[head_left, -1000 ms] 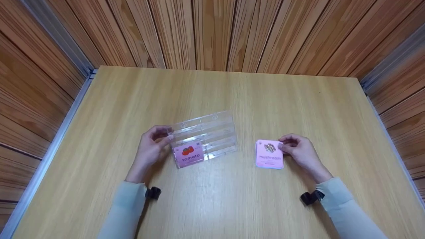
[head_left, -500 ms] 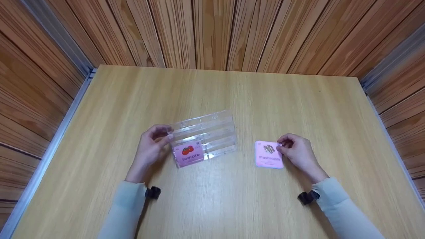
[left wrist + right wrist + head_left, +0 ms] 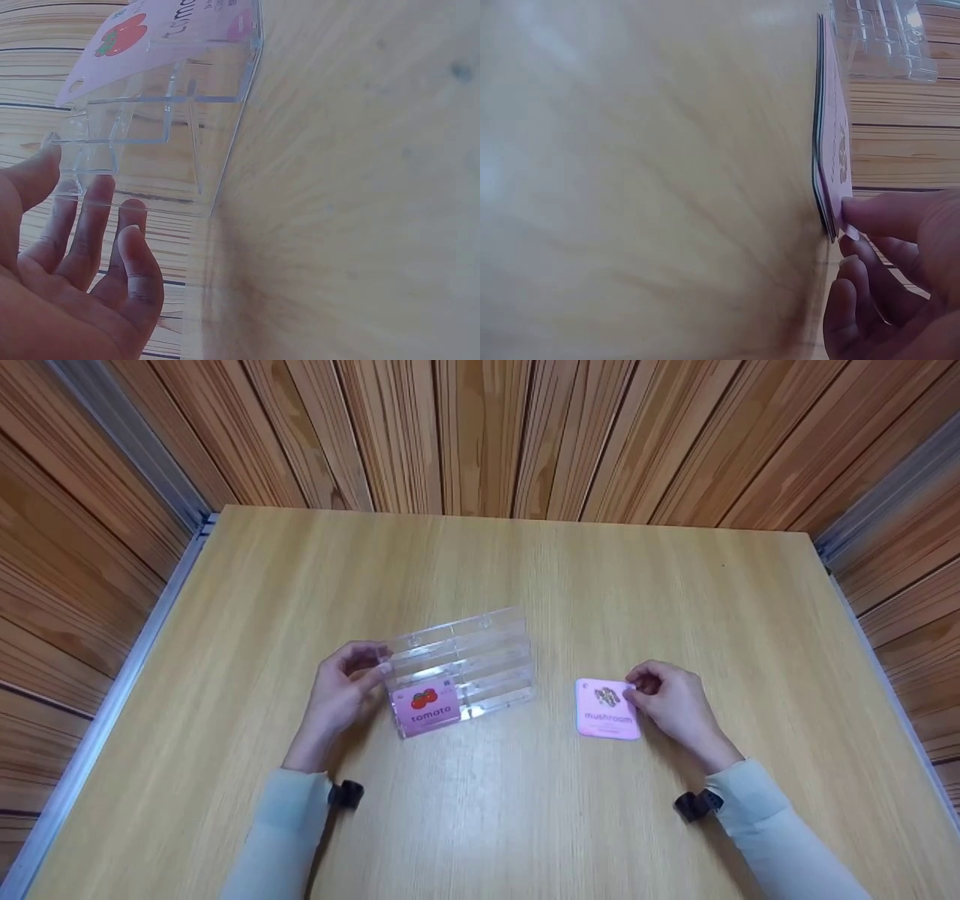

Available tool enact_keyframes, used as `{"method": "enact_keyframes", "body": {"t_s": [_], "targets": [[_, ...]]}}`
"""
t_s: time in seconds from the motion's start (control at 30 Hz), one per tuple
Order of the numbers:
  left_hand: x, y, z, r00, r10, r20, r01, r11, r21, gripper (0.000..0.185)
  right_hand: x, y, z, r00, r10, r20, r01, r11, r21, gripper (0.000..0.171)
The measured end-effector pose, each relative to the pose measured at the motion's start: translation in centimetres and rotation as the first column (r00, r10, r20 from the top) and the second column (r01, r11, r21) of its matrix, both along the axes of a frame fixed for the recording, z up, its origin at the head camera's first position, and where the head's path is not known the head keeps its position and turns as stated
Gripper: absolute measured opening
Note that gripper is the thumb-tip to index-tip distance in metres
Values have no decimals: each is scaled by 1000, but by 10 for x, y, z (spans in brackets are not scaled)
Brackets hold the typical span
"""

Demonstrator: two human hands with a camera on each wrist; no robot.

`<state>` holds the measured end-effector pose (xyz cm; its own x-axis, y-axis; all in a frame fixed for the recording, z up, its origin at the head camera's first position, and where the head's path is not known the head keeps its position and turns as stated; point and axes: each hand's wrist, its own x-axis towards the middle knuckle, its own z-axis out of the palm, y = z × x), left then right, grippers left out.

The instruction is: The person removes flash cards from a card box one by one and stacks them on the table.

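My left hand [image 3: 341, 690] grips the left edge of a clear plastic stepped rack [image 3: 491, 664], thumb in front and fingers behind. In the rack's front left slot stands a pink card with red tomatoes and the word "tomato" [image 3: 427, 709]; the other slots hold no cards. To the right, a thin stack of square cards [image 3: 820, 142] lies on the table, topped by a pink "mushroom" card [image 3: 607, 716]. My right hand [image 3: 675, 705] pinches the upper right corner of this mushroom card, thumb on its face. In the right wrist view that corner lifts slightly from the cards below.
The light wooden table [image 3: 480, 825] reaches back to a wood-plank wall [image 3: 480, 435], with plank walls on both sides too. A black wrist camera [image 3: 346, 795] sits at the left sleeve and another black camera [image 3: 694, 805] at the right.
My right hand has shifted slightly left, its fingers closing at the mushroom card's corner, and the card has slid and turned a little. The left hand and rack have stayed put.
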<state>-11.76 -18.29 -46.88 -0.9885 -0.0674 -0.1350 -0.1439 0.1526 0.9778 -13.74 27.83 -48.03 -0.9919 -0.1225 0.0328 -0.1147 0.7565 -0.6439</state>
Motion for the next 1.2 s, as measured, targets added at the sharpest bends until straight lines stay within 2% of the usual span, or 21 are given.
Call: {"method": "enact_keyframes", "body": {"t_s": [0.3, 0.57, 0.8, 0.9, 1.2], "targets": [[0, 0, -1, 1000, -8, -11, 8, 1000, -8, 32, 1, 0, 2, 1000, -4, -8, 4, 1000, 17, 15], [0, 0, -2, 1000, -11, -19, 11, 1000, -8, 31, 1, 3, 1, 1000, -6, -10, 5, 998, -68, 12], [0, 0, -1, 1000, -5, -24, 5, 1000, -20, 32, 2, -1, 9, 1000, -5, -26, 2, 993, -122, 13], [0, 1, -1, 1000, -8, -21, 8, 1000, -29, 33, 3, -4, 14, 999, -4, -42, -2, 991, -136, 14], [1, 0, -1, 999, -8, -35, 7, 999, -35, 31, 7, -13, 21, 999, 37, -13, -39, 979, -200, 25]]}}
